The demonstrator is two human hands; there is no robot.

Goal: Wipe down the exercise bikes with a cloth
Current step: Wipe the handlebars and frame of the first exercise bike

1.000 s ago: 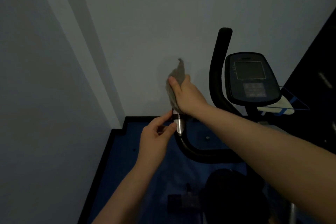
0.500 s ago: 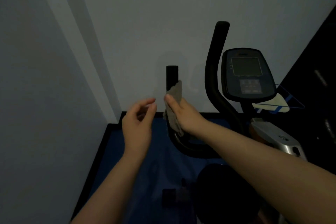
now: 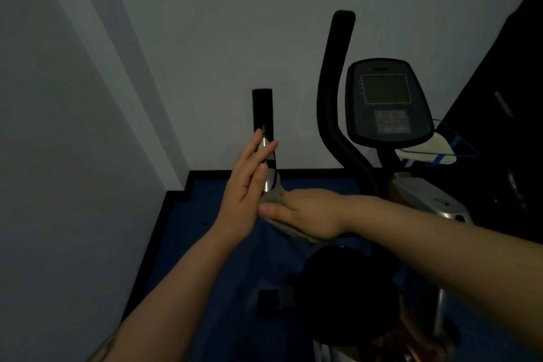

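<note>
Saddle (image 3: 346, 288) nearest, hands at the left handlebar (image 3: 262, 114), console (image 3: 385, 100) beyond.

Below the fingers lies the dark saddle over a blue floor mat (image 3: 205, 244). The right hand (image 3: 305, 214) holds the cloth (image 3: 293, 232) wrapped about the lower bend of the handlebar, fingers curled round both; this grip probably lets the cloth slide along the tube while covering its whole girth. The left hand (image 3: 246, 185) stands just beside it, fingers straight and close together, holding nothing; whether they touch the chrome band is unclear, though the placement suggests steadying. Above the fingers rises the handlebar's black upper end. To the right of them curves the other handlebar (image 3: 335, 82), then the console, then a blue wire rack (image 3: 458, 150) against the wall.
</note>
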